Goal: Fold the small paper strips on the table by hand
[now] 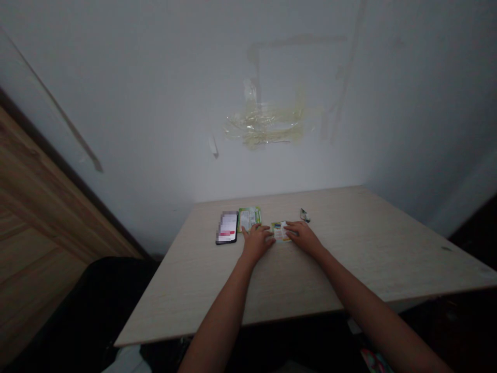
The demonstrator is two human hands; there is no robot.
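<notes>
My left hand (257, 243) rests on the table with its fingers spread, its fingertips at the lower edge of a green printed packet (249, 217). Just right of it lies a smaller printed packet (278, 232), yellow, green and white. The fingers of my right hand (305, 237) are stretched over the right part of this smaller packet, beside a small white piece (283, 225) on it. Whether those fingers pinch anything is too small to tell; they look laid flat. Part of the smaller packet is hidden under my right hand.
A phone (228, 228) with a lit screen lies left of the green packet. Behind my right hand is a small crumpled scrap (305, 215). The pale wooden table (194, 290) meets a white wall (155, 129) with old tape on it. A wooden panel (39, 207) stands at left.
</notes>
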